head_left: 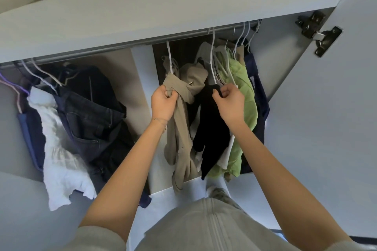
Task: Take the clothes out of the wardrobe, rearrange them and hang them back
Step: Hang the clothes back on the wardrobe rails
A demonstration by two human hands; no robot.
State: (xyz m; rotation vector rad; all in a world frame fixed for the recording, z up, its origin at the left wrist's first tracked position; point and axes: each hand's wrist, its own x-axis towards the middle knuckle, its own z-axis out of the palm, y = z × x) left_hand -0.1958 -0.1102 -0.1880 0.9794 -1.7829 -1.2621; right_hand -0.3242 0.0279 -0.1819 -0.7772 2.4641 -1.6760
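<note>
I see the left hand (163, 103) clench fingers on the beige garment (179, 128); at its three o'clock, the right hand (229, 102) pinches the black garment (212, 124)

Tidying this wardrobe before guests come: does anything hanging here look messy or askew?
Yes. The beige garment, gripped by the left hand, is bunched in a wad below its white hanger rather than draped flat. On the left, the crumpled white top hangs lopsided against the dark jeans. The right hand pinches the black garment.
</note>
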